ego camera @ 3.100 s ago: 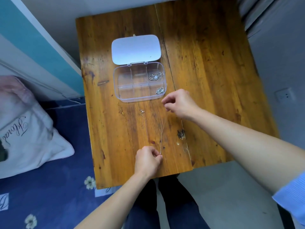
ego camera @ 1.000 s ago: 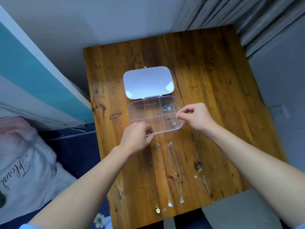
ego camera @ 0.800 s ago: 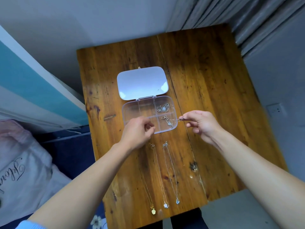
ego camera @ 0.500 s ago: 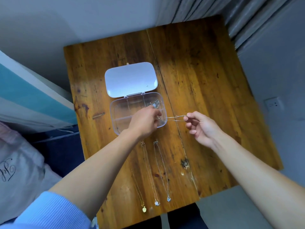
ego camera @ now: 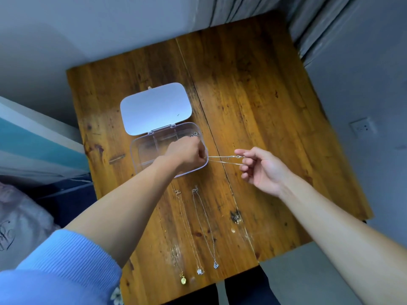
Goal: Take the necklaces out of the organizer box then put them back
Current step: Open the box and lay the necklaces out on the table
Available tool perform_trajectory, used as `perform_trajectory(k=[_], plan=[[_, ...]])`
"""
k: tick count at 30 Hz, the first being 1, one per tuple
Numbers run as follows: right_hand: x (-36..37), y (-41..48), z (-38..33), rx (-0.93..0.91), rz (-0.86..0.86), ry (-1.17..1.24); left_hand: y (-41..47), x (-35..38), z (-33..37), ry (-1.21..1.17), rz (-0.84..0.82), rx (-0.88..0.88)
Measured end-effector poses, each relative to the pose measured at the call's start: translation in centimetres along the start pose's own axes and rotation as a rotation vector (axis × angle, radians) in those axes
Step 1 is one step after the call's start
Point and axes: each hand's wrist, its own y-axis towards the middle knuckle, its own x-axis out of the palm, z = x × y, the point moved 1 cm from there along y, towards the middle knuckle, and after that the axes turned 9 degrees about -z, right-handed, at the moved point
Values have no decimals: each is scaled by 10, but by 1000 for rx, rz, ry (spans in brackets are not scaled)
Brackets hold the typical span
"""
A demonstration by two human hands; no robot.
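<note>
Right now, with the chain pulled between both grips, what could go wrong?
The chain is taut between the left grip and right grip; a harder pull may snap it or drag the box. It could snag the necklace in the box's corner. The pendants lie near the table edge; an arm might sweep them off.

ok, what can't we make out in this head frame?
Head view only:
Left end of the stretched chain: hidden under the left hand.
Organizer box right compartments: mostly covered by that hand.
Three laid-out necklaces: pendants too small to tell shapes.
</note>
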Motion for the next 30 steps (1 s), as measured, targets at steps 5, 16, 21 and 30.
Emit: perform_trajectory(k=[5,16,21,30], plan=[[-9,-6,-5,21,62,-389,-15,-7,-12,-266,34,26],[-1,-6,-16,-128,-14,-50,-56,-17,-31,-1208,80,-77],[3,-1,-20,-200,147,-224,-62,-9,-39,-1112,116,-90],[15,-9,-41,-279,76,-371,-65,9,-41,-909,209,-130]])
